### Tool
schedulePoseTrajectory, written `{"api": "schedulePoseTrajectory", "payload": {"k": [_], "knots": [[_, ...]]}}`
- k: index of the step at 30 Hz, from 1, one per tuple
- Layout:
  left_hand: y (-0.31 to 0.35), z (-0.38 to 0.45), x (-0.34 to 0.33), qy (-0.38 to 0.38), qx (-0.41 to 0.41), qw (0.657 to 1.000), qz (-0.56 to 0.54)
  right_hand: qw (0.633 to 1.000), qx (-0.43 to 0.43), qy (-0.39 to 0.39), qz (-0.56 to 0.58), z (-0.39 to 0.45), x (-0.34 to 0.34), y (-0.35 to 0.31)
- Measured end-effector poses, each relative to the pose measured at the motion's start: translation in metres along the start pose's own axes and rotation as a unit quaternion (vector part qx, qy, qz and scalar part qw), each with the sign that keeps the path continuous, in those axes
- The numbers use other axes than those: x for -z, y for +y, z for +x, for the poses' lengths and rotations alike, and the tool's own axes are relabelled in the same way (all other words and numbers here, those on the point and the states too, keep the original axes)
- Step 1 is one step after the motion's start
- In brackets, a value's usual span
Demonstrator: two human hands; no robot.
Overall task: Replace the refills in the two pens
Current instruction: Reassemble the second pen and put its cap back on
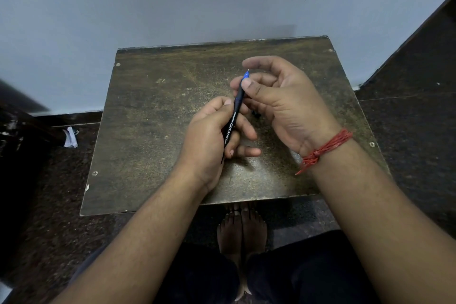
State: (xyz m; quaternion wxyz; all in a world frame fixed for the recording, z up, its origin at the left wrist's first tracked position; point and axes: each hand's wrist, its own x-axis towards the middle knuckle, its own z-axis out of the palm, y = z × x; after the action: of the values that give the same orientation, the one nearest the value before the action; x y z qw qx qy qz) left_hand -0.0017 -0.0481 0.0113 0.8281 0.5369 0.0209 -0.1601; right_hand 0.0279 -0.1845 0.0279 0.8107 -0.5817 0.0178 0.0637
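Both my bare forearms reach forward from the bottom of the view, hands meeting near the middle. My left hand (pixel 217 131) is curled, thumb on top, fingers wrapped round a slim black pen (pixel 233 118). My right hand (pixel 278 99) is raised just beside it — thumb and forefinger pinching the pen's upper end, other fingers loosely bent. A red thread (pixel 323 150) circles my right wrist.
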Motion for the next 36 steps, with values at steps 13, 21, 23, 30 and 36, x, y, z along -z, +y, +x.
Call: {"api": "schedulePoseTrajectory", "payload": {"k": [13, 21, 23, 30, 36], "knots": [[-0.0024, 0.0018, 0.0032, 0.017, -0.013, 1.0, 0.006, 0.999, -0.019, 0.008, 0.042, 0.0004, -0.0008, 0.0009], [-0.001, -0.0014, -0.0019, 0.019, -0.007, 1.0, 0.015, 1.0, -0.017, 0.02, 0.003, 0.0016, -0.002, 0.0038], [-0.0011, -0.0012, -0.0021, 0.021, -0.007, 1.0, 0.018, 1.0, -0.019, 0.02, 0.008, 0.0014, -0.0022, 0.0045], [-0.0015, -0.0002, 0.0, 0.028, -0.013, 0.999, 0.017, 1.0, -0.026, -0.004, 0.013, 0.0004, -0.0014, 0.0016], [-0.001, -0.0009, -0.0033, 0.039, -0.005, 0.999, 0.005, 1.0, -0.02, 0.006, 0.001, 0.0003, -0.002, -0.0001]]}}
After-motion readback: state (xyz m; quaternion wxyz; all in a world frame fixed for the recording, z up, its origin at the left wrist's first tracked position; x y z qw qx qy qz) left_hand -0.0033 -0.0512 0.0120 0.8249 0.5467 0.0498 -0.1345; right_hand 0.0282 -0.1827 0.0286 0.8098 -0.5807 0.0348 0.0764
